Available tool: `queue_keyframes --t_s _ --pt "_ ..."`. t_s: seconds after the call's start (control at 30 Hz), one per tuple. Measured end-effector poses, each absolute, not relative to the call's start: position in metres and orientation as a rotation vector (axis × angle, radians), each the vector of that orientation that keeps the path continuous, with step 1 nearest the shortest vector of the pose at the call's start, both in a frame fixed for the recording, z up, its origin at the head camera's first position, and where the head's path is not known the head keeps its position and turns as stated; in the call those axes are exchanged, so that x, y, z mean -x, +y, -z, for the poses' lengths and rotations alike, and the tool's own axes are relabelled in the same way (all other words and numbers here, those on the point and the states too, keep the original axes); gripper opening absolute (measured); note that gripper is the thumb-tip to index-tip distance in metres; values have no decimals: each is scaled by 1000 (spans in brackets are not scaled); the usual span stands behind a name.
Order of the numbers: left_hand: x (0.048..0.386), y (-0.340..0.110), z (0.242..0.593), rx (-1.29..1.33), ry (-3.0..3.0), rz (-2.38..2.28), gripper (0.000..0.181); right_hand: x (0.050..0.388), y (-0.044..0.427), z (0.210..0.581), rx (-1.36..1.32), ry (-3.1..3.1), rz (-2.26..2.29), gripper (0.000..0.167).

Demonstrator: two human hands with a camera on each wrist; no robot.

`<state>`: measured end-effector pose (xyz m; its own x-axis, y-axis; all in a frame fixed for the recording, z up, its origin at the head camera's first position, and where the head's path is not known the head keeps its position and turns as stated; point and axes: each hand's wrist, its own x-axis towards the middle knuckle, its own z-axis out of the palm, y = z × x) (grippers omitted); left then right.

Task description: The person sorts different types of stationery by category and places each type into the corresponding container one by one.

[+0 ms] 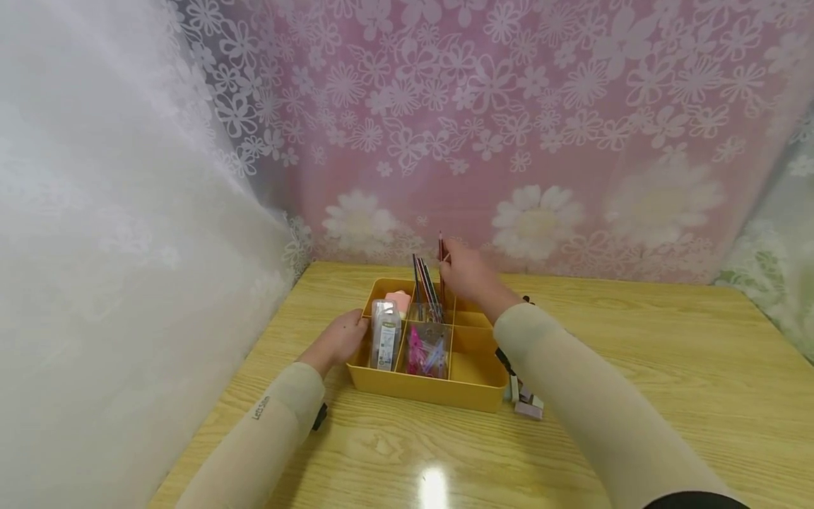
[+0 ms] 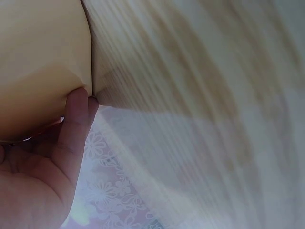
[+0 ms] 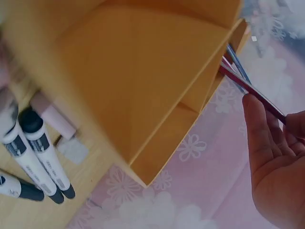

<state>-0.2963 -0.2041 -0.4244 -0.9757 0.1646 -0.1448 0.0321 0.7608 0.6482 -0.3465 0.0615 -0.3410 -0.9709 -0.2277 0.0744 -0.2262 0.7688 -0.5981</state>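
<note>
A yellow divided organizer box point(image 1: 416, 387) stands on the table. At its left side my left hand point(image 1: 340, 338) grips the wall by the rim; in the left wrist view the fingers point(image 2: 76, 114) lie against the outside. Over the back middle compartment, my right hand point(image 1: 467, 272) pinches a dark red pencil point(image 1: 442, 293), held upright with its lower end inside. Several other pencils point(image 1: 427, 279) lean in that same compartment. A clear plastic case with a label point(image 1: 386, 339) fills the front left compartment, and a peach-coloured item point(image 1: 399, 300) sits behind it. Pink and clear clips or similar small pieces point(image 1: 425, 353) occupy the front middle compartment.
Several white markers with black caps point(image 3: 45, 155) and small pastel blocks like erasers point(image 1: 528, 408) lie on the table right of the box. The wood-grain table point(image 1: 394, 445) meets a pink flowered curtain point(image 1: 445, 177) at the back; a white curtain hangs left.
</note>
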Motion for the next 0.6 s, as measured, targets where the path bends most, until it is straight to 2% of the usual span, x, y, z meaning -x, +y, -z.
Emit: queue_keyframes --t_s 0.1,0.33,0.6 --pt "296 -204 423 -153 2762 -1011 48 345 64 339 354 2909 1084 27" --pt "297 -204 425 -126 2745 -1025 49 347 77 341 342 2862 957 43" --pt "296 -203 423 -134 2749 -1005 50 343 101 339 354 2826 995 47"
